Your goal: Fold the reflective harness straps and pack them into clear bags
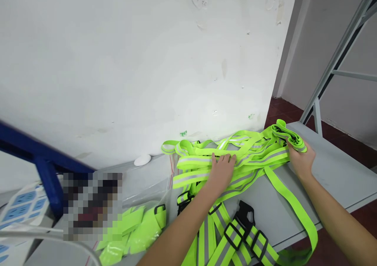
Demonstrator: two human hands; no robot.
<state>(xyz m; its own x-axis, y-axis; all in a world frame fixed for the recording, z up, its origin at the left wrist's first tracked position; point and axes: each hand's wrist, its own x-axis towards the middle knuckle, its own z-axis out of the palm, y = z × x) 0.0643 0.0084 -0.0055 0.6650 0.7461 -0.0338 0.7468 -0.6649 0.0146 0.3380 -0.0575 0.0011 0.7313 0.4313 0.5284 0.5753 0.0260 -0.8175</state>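
Neon yellow-green straps with grey reflective stripes (194, 162) lie in a long loose bundle on a grey tabletop. My left hand (222, 171) rests on the middle of the bundle, its fingers spread over the bands. At the bundle's right end, my right hand (302, 156) is closed round the gathered, folded strap ends. One loose strap (294, 205) hangs in a curve over the front edge. Nearer to me, more straps carry black slider buckles (234, 235) and a black clip (245, 215).
A clear plastic bag (150, 183) with folded neon straps is at the left. Beyond it are a white oval object (142, 160), a blue metal frame (48, 175) and a white power strip (25, 207). A white wall (141, 61) stands behind; a metal frame (332, 61) rises at right.
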